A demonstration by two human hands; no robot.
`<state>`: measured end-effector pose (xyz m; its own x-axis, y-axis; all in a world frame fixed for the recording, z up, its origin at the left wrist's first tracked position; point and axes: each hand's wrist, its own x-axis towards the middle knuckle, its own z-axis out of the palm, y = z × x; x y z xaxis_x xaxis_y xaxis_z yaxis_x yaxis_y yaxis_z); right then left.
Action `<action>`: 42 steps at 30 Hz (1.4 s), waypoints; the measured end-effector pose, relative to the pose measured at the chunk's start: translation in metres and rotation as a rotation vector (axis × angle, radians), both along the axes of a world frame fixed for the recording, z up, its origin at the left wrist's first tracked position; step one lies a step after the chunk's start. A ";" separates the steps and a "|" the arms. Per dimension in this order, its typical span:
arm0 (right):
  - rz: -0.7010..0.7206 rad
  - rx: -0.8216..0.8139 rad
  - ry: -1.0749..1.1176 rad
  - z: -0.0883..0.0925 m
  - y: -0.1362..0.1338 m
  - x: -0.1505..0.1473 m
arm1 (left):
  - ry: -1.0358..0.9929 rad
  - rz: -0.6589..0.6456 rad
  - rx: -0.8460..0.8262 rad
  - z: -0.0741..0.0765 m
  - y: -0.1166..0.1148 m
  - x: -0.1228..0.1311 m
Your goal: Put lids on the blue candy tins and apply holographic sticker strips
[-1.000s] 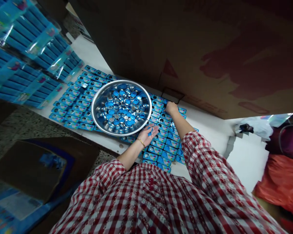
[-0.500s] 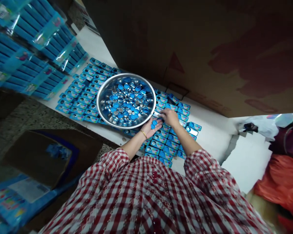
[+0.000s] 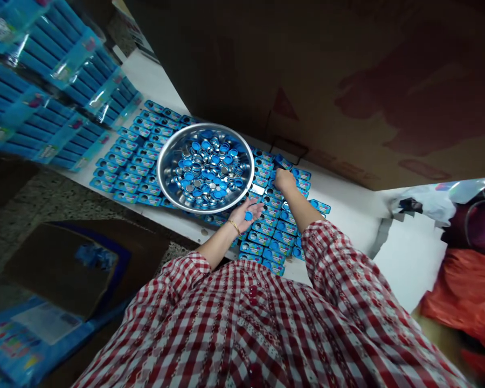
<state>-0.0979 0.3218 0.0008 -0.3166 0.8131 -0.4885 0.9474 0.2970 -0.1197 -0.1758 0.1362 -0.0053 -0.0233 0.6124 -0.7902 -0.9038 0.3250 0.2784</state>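
Note:
My left hand is palm up beside the near right rim of a steel bowl, fingers loosely extended. At least one small blue round cap rests in its palm. The bowl holds many loose round metal caps, some blue, some silver. Over the rows of small blue oblong packs, right of the bowl, my right hand reaches down with its fingers drawn together. What is between those fingertips is hidden. Several packs show a round hole or recess. A silver oblong piece lies between my hands.
A large cardboard box stands along the back of the white table. Wrapped stacks of blue packs rise at the left. An open carton sits low on the left. Red plastic lies at the right.
My right hand has moved away from my left palm, up and right over the packs. Fewer blue caps show in my left palm, which has shifted slightly left and down.

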 end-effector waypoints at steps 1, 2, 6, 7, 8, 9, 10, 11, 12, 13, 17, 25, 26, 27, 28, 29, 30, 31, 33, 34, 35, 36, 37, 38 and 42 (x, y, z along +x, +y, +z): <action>0.011 -0.031 -0.055 -0.002 0.004 -0.006 | -0.002 0.002 -0.007 0.000 -0.001 -0.001; 0.016 -0.053 -0.093 -0.004 0.007 -0.012 | -0.005 0.005 -0.010 0.000 -0.002 -0.002; 0.024 -0.093 -0.156 -0.011 0.014 -0.024 | -0.032 0.017 0.010 0.002 -0.004 -0.007; 0.027 -0.100 -0.167 -0.012 0.016 -0.026 | -0.040 0.016 0.018 0.003 -0.005 -0.008; 0.031 -0.105 -0.175 -0.012 0.018 -0.027 | -0.046 0.012 0.027 0.004 -0.007 -0.009; 0.033 -0.107 -0.179 -0.013 0.020 -0.028 | -0.048 0.006 0.035 0.006 -0.009 -0.009; 0.033 -0.108 -0.179 -0.012 0.022 -0.028 | -0.048 -0.002 0.042 0.008 -0.011 -0.009; 0.029 -0.108 -0.175 -0.012 0.024 -0.028 | -0.046 -0.011 0.048 0.010 -0.015 -0.009; 0.025 -0.102 -0.167 -0.011 0.023 -0.027 | -0.045 -0.018 0.050 0.011 -0.018 -0.009; 0.025 -0.093 -0.158 -0.009 0.021 -0.025 | -0.045 -0.022 0.050 0.012 -0.021 -0.008; 0.012 0.082 -0.001 0.001 -0.017 -0.001 | -0.085 -0.008 0.062 0.012 -0.026 -0.005; 0.306 -0.162 0.612 0.009 -0.144 0.040 | -0.176 0.092 0.013 0.009 -0.010 0.009; 0.272 -0.176 0.668 0.007 -0.150 0.042 | -0.173 0.092 -0.012 0.010 -0.009 0.011; 0.237 -0.189 0.729 0.007 -0.154 0.043 | -0.166 0.093 -0.032 0.011 -0.008 0.012; 0.208 -0.208 0.785 0.006 -0.156 0.044 | -0.154 0.096 -0.045 0.012 -0.008 0.013; 0.185 -0.229 0.827 0.006 -0.156 0.045 | -0.142 0.100 -0.054 0.014 -0.009 0.012; 0.162 -0.245 0.851 0.006 -0.154 0.045 | -0.128 0.107 -0.058 0.015 -0.009 0.011; 0.133 -0.246 0.850 0.006 -0.150 0.044 | -0.115 0.115 -0.058 0.015 -0.011 0.009; 0.049 -0.169 0.770 0.006 -0.133 0.041 | -0.090 0.131 -0.049 0.016 -0.016 0.004; 0.001 -0.096 0.695 0.005 -0.120 0.038 | -0.079 0.135 -0.047 0.016 -0.021 0.001; -0.043 -0.018 0.601 0.004 -0.106 0.034 | -0.071 0.136 -0.047 0.016 -0.027 -0.002; -0.070 0.045 0.494 0.003 -0.092 0.030 | -0.066 0.140 -0.047 0.016 -0.033 -0.005; -0.078 0.076 0.380 0.001 -0.077 0.025 | -0.067 0.142 -0.048 0.016 -0.040 -0.008; -0.073 0.084 0.269 -0.001 -0.064 0.020 | -0.070 0.145 -0.050 0.016 -0.047 -0.011; -0.049 -0.027 -0.059 -0.008 -0.028 -0.001 | -0.083 0.151 -0.057 0.015 -0.069 -0.017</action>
<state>-0.0989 0.2935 -0.0071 -0.2464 0.8131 -0.5274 0.9664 0.2470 -0.0707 -0.1924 0.0667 0.0095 -0.0445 0.5607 -0.8268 -0.9627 0.1972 0.1855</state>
